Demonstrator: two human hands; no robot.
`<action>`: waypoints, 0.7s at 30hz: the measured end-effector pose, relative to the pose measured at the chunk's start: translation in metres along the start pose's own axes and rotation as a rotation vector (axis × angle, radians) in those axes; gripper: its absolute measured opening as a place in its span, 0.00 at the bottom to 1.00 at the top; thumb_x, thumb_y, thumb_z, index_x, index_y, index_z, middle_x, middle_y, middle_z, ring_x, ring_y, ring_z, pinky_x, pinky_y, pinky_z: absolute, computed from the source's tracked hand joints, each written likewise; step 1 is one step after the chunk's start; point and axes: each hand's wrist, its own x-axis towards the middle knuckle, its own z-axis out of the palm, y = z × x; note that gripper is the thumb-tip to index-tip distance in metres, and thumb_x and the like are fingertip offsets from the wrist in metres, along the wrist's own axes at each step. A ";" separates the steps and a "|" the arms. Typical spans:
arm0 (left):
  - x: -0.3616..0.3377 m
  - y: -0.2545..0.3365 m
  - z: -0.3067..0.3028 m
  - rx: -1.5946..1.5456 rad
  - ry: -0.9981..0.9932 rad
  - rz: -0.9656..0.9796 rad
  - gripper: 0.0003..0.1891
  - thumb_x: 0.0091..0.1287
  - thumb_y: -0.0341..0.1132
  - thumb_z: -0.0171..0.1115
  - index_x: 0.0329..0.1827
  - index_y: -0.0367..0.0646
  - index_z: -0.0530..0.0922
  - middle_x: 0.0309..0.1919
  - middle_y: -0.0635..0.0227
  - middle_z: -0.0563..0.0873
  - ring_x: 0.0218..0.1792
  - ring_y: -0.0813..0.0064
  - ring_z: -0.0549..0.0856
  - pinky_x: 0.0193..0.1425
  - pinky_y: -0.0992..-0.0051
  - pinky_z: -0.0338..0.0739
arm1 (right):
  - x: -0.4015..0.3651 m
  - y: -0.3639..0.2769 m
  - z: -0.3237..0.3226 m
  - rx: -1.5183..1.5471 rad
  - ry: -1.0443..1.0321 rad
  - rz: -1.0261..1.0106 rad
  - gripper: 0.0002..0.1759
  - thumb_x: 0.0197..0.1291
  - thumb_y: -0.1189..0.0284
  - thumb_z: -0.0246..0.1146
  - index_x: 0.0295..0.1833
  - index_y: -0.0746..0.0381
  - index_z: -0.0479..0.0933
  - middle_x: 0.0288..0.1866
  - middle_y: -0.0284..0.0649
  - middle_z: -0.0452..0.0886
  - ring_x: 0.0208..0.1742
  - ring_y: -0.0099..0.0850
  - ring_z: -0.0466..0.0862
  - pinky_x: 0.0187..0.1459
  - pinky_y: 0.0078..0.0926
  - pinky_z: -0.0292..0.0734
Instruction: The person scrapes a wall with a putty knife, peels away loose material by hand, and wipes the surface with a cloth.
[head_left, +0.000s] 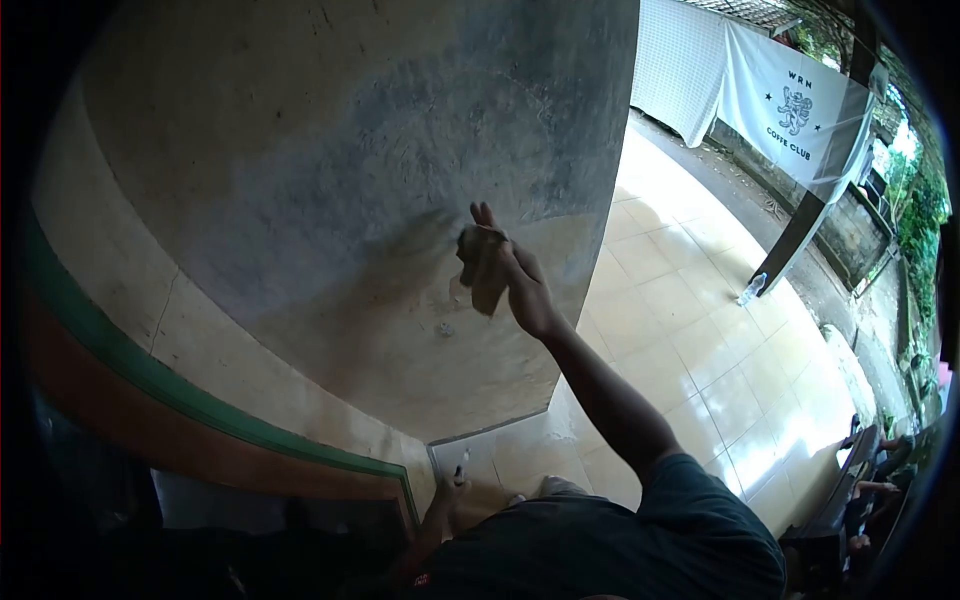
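Note:
My right hand (515, 280) is stretched out in front of the wall (400, 340), close to its surface. Its fingers are closed around a folded tan piece (487, 290), like a cloth or sanding sheet, with two fingertips sticking out above. A large grey patch (400, 150) covers the wall's upper part, and paler tan shows beneath. Low by my body, my left hand (447, 497) is closed on a small dark thing with a lighter tip, whose kind I cannot tell.
Green trim (140, 370) edges the wall at left. Glossy tiles (680, 340) run out to the right, where a plastic bottle (752, 288) stands by a post (790, 245). A white banner (795, 110) hangs behind. A person's arm (875, 488) shows at lower right.

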 end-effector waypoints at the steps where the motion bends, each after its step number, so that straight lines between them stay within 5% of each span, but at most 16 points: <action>1: 0.004 0.035 -0.007 -0.125 0.039 0.086 0.17 0.62 0.42 0.64 0.25 0.33 0.78 0.13 0.72 0.74 0.19 0.84 0.75 0.22 0.73 0.67 | -0.019 -0.008 0.005 0.258 0.045 0.055 0.31 0.76 0.60 0.37 0.73 0.74 0.52 0.78 0.51 0.50 0.77 0.38 0.54 0.74 0.36 0.48; 3: 0.000 0.120 -0.029 -0.258 0.093 0.112 0.20 0.66 0.42 0.62 0.22 0.34 0.76 0.12 0.73 0.71 0.17 0.85 0.70 0.21 0.73 0.63 | -0.054 -0.006 0.014 0.425 0.040 0.148 0.32 0.75 0.58 0.39 0.74 0.71 0.51 0.79 0.50 0.48 0.75 0.37 0.58 0.72 0.35 0.53; 5: -0.010 0.189 -0.050 -0.437 0.204 0.341 0.22 0.69 0.43 0.60 0.17 0.39 0.73 0.12 0.77 0.69 0.16 0.86 0.66 0.21 0.76 0.60 | -0.080 -0.007 0.019 0.596 0.043 0.249 0.34 0.75 0.56 0.41 0.75 0.69 0.50 0.79 0.50 0.47 0.73 0.35 0.62 0.70 0.34 0.57; 7: -0.045 0.260 -0.077 -0.689 0.191 0.319 0.22 0.72 0.43 0.56 0.21 0.38 0.75 0.12 0.79 0.67 0.13 0.89 0.64 0.17 0.82 0.54 | -0.098 -0.019 0.023 0.658 0.044 0.332 0.37 0.74 0.54 0.42 0.76 0.68 0.44 0.79 0.49 0.47 0.69 0.33 0.66 0.68 0.33 0.60; 9: -0.062 0.298 -0.090 -0.893 0.234 0.400 0.20 0.73 0.43 0.54 0.27 0.36 0.78 0.13 0.78 0.68 0.12 0.90 0.64 0.16 0.83 0.54 | -0.107 -0.031 0.031 0.683 0.035 0.361 0.35 0.74 0.55 0.40 0.74 0.70 0.50 0.79 0.48 0.48 0.72 0.34 0.62 0.70 0.33 0.57; 12: -0.080 0.332 -0.101 -1.001 0.236 0.656 0.13 0.72 0.36 0.55 0.34 0.34 0.79 0.14 0.78 0.69 0.12 0.90 0.65 0.16 0.84 0.55 | -0.118 -0.043 0.044 0.673 -0.001 0.362 0.33 0.75 0.55 0.38 0.73 0.72 0.53 0.79 0.46 0.48 0.78 0.36 0.51 0.73 0.35 0.50; 16: -0.086 0.356 -0.109 -0.794 0.365 0.557 0.08 0.69 0.32 0.58 0.40 0.34 0.79 0.16 0.79 0.70 0.13 0.90 0.66 0.16 0.84 0.58 | -0.125 -0.045 0.046 0.577 -0.125 0.244 0.33 0.76 0.56 0.35 0.73 0.71 0.54 0.81 0.44 0.44 0.81 0.36 0.33 0.75 0.40 0.41; 21: -0.086 0.359 -0.118 -0.810 0.349 0.514 0.08 0.64 0.27 0.63 0.45 0.37 0.80 0.20 0.80 0.71 0.18 0.90 0.67 0.21 0.85 0.60 | -0.133 -0.050 0.038 0.519 -0.160 0.278 0.32 0.73 0.54 0.42 0.72 0.66 0.60 0.81 0.47 0.39 0.81 0.40 0.34 0.75 0.43 0.40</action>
